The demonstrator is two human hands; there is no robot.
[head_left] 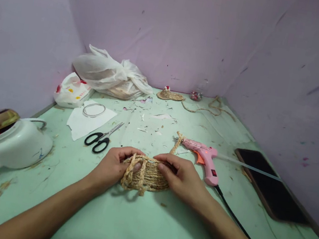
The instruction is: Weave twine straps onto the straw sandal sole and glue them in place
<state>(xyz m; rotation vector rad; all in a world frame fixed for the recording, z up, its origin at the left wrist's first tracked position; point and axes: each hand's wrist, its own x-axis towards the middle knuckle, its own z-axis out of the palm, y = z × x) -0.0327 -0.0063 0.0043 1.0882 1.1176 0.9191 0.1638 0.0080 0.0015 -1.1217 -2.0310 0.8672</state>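
Note:
Between my hands, just above the table, is a small woven piece (153,178) made of rows of straw-coloured braided cord. A loose braid (130,171) stands up in a loop along its left part. My left hand (117,163) closes on the left end, thumb inside the loop. My right hand (177,175) pinches the right end and upper edge between thumb and fingers. From behind my right fingers a length of braided cord (178,142) runs up to the nozzle of the pink glue gun (206,157). Its glue stick (249,166) sticks out at the back.
Black-handled scissors (102,138) lie left of my hands. A wire ring (94,110) rests on paper (85,128). A white pot (19,145) stands far left, a phone (270,185) right. Behind are a plastic bag (112,73), a woven slipper-shaped piece (171,96) and a jar (196,95).

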